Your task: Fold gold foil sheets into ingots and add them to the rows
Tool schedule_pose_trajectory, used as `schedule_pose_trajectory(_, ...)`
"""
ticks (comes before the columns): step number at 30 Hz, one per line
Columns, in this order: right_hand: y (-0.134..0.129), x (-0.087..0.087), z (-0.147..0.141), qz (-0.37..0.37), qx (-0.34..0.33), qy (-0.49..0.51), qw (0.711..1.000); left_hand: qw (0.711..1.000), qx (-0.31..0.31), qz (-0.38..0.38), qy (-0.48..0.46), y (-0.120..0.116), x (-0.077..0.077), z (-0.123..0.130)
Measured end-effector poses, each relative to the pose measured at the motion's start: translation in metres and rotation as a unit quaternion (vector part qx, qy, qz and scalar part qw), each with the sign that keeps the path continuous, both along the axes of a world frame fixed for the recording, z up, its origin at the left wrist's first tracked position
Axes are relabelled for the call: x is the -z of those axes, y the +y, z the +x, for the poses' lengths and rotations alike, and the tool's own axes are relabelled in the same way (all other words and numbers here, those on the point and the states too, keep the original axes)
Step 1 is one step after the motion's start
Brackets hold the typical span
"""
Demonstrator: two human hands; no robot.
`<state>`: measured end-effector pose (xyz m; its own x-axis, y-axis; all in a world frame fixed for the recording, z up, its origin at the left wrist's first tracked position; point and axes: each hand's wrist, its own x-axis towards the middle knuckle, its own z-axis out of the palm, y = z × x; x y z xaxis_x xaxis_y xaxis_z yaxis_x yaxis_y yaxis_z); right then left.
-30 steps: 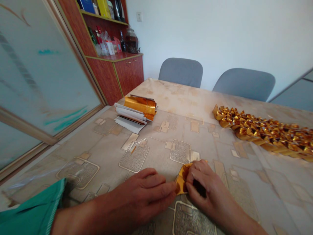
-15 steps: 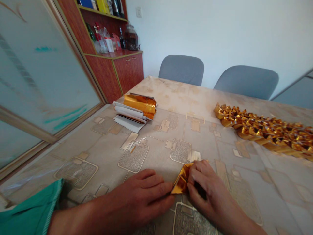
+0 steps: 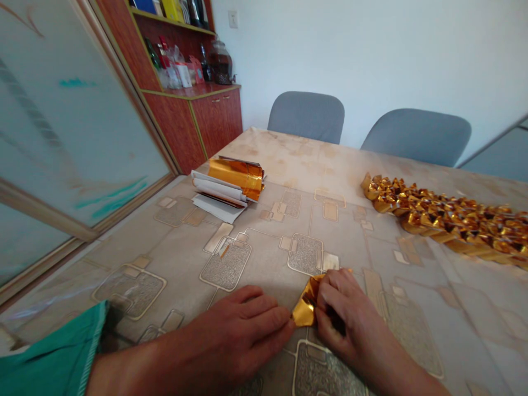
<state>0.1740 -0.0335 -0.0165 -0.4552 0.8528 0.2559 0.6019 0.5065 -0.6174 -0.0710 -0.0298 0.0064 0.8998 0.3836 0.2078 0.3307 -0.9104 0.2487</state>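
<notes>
A small piece of folded gold foil paper [image 3: 305, 309] lies low at the centre of the patterned tablecloth. My right hand [image 3: 344, 313] grips its right side between curled fingers and thumb. From the left, my left hand [image 3: 251, 333] reaches in with its fingers pressed together, the fingertips at the foil's left corner. The underside of the foil and the part inside my right hand are hidden.
Gold and white paper sheets [image 3: 235, 175] lie curled in a stack at the back left of the table [image 3: 284, 148]. Rows of folded gold pieces [image 3: 449, 220] stretch along the right. Two grey chairs [image 3: 305, 116] stand behind; a red cabinet [image 3: 218, 118] is at the back left.
The foil's left corner has changed shape and looks blunter and brighter. My left fingertips have shifted very slightly; my right hand keeps its grip.
</notes>
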Motion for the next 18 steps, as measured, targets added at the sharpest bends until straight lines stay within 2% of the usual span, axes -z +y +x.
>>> schedule_pose_trajectory(18,0.0012,0.0018,0.0029,-0.001,-0.019,-0.014,1.000,0.999,0.012,0.014,-0.044,0.0000,-0.0055,-0.0020)
